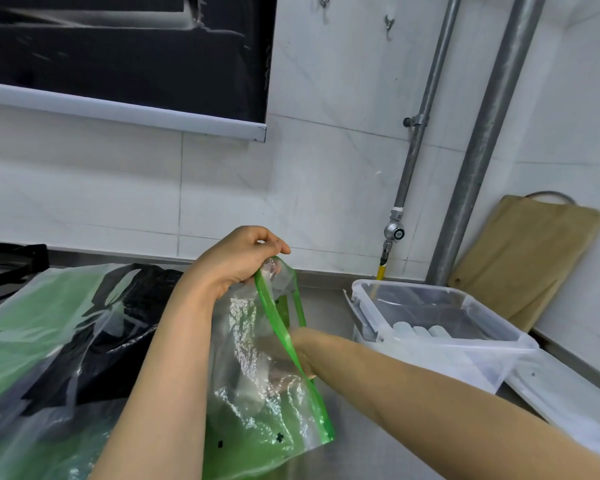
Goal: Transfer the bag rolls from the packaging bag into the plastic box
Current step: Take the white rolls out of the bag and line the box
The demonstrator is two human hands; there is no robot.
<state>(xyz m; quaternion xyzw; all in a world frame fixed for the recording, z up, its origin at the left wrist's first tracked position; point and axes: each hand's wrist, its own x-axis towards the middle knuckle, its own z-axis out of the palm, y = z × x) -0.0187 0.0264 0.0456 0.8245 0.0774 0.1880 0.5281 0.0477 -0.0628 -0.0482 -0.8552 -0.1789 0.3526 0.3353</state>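
The left hand (239,259) pinches the rim of the packaging bag (264,420). The right hand (281,358) is inside it, its grip unreadable through the film. Some bag rolls (421,330) lie in the plastic box (492,323) nearby. If the pinch slipped, the bag's mouth could collapse.

On my feed, a wooden cutting board (530,258) leans against the tiled wall (222,188) at the right, just beside two metal pipes (487,133). A valve (394,233) sits on the thinner pipe. Loose green and black bags (49,323) lie heaped on the steel table (324,299) at the left.
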